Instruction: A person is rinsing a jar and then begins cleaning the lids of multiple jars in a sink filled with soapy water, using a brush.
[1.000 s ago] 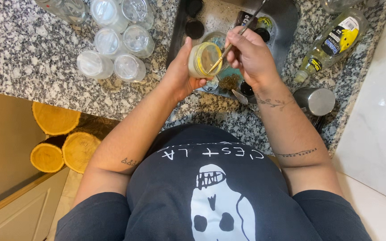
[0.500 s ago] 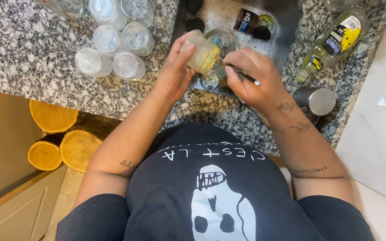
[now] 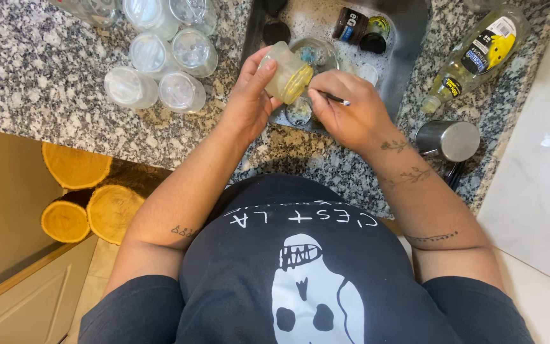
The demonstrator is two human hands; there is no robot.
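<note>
A speckled granite counter [image 3: 46, 70] carries clear jars [image 3: 160, 57] toward its left end, and a dish-soap bottle [image 3: 475, 54] and steel cup [image 3: 448, 140] at its right end.

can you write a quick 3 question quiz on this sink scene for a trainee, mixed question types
1. True or false: the left hand holds a small clear jar tilted over the sink.
2. Multiple choice: what does the right hand grip? A) a sponge B) a thin tool pointed at the jar's mouth C) the dish soap bottle
3. Short answer: where do the other clear jars stand?

Key:
1. True.
2. B.
3. On the granite counter, on the person's left of the sink, clustered together.
</note>
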